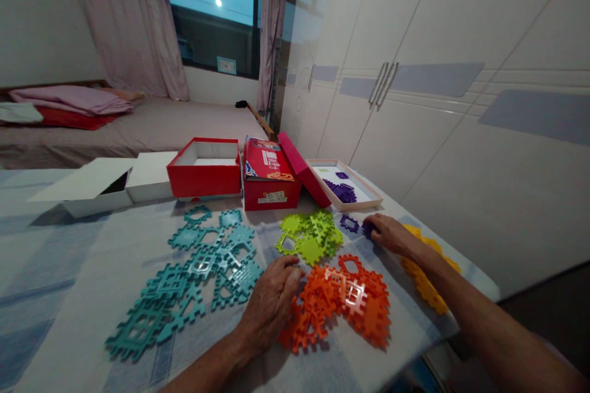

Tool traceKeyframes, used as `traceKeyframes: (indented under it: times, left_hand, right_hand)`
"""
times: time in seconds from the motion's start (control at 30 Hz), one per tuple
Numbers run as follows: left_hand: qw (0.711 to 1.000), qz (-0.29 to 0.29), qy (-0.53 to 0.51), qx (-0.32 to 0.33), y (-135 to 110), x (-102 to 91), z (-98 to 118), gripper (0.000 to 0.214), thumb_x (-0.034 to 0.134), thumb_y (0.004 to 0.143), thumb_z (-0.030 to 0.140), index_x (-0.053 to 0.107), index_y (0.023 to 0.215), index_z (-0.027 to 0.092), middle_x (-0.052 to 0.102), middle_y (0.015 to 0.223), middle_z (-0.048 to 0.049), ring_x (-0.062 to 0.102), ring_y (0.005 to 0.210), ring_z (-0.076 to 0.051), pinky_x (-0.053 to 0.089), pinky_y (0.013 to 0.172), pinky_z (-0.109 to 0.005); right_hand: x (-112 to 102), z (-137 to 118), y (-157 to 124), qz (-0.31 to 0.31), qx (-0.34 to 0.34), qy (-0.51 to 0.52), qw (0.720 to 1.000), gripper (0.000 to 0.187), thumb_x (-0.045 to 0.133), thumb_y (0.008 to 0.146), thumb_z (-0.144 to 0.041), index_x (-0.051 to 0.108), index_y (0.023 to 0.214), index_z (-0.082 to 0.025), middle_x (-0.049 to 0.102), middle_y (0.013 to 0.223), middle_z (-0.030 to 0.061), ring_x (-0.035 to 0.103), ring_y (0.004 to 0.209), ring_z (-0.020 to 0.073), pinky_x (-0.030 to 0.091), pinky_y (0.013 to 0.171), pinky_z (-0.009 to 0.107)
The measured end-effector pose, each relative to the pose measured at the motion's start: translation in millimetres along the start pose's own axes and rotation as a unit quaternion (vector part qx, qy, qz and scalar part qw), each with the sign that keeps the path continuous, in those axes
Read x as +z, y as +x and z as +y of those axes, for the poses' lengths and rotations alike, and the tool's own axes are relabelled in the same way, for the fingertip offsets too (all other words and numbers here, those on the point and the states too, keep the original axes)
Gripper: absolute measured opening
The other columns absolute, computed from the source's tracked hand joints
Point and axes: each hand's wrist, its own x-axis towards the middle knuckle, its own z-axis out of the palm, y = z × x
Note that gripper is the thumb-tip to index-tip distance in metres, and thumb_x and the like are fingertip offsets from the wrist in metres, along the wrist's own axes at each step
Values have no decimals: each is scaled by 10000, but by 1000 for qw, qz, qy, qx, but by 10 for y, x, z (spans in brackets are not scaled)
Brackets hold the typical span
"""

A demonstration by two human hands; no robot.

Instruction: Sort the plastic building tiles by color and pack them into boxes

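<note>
My left hand (273,296) rests on the tablecloth with its fingers stretched out and nothing in them. It lies between a heap of teal building pieces (203,263) and a heap of orange building pieces (329,288), against the orange ones' left edge. My right hand (388,233) reaches across from the right, fingers closed on a purple building piece (367,228) that they partly cover. Beside it lies a purple frame-shaped piece (349,223). Lime green pieces (313,249) are piled between my hands, and yellow pieces (426,270) sit partly behind my right forearm.
A shallow box lid (369,204) holding several purple pieces stands at the back right. Left of it are a leaning pink-red lid (302,169), a red printed box (271,193), an open red box (205,179) and white boxes (150,177). A white wardrobe (437,153) borders the right.
</note>
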Motion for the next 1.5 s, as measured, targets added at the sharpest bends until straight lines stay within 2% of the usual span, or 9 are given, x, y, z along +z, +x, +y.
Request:
traceKeyframes:
  times: [0.17,0.3,0.47,0.57,0.7,0.87,1.17,1.33,1.5]
  left_hand:
    - [1000,4,-3,-4,0,-11,29,443,271,959,395,673,914,214,573,1209,-69,503,1147,-208,361,1032,-365]
    - [1000,10,-10,-2,0,-7,39,443,280,953,398,679,906,212,585,1197,-71,508,1142,-212,365,1032,-367]
    - [1000,13,-14,-9,-1,-2,27,440,286,951,407,677,913,209,583,1204,-75,509,1146,-215,369,1031,-370]
    - [1000,13,-13,-4,5,3,21,446,279,953,407,678,911,210,587,1201,-76,509,1148,-214,370,1034,-369]
    - [1000,21,-11,-1,8,7,25,439,292,950,398,686,886,216,606,1175,-74,519,1133,-215,379,1030,-372]
    - [1000,23,-12,7,2,3,14,425,304,952,419,679,909,224,594,1192,-66,515,1141,-213,378,1027,-366]
    - [1000,9,-4,9,0,15,-19,455,270,961,425,673,914,218,576,1207,-66,499,1156,-205,358,1036,-347]
    - [1000,10,-12,5,-11,-2,20,453,268,960,416,677,915,226,583,1201,-66,500,1153,-204,360,1035,-352]
    - [1000,15,-15,-3,2,-11,59,427,299,948,404,686,904,229,599,1189,-72,501,1153,-217,356,1039,-367]
  right_hand:
    - [-10,122,9,103,41,44,993,401,461,691,-40,690,1002,-148,689,1025,102,633,936,205,451,857,278]
    - [-203,190,290,162,94,65,980,409,455,723,-96,676,1061,-155,700,1005,76,646,899,191,470,847,283]
    - [-471,174,833,218,176,89,956,601,415,835,-265,369,1387,-32,560,1262,187,611,1014,203,479,835,294]
    - [-434,136,855,192,192,80,959,622,475,812,-330,431,1336,3,558,1236,233,588,1041,258,457,859,336]
    - [-154,85,468,81,140,78,984,407,607,716,-335,668,1052,-114,683,972,125,626,886,231,456,791,291]
    - [126,62,67,-4,112,74,991,363,689,620,-426,688,834,-132,680,861,120,612,789,245,435,671,292]
    - [141,5,258,38,87,139,986,281,444,825,-359,628,814,-148,675,835,71,610,766,193,433,649,272]
    - [281,-123,446,96,89,166,977,144,574,719,-283,621,807,-180,665,811,52,609,811,225,462,711,320]
    - [296,-186,389,152,76,196,966,199,611,645,-254,610,829,-176,649,862,80,596,860,256,464,781,374]
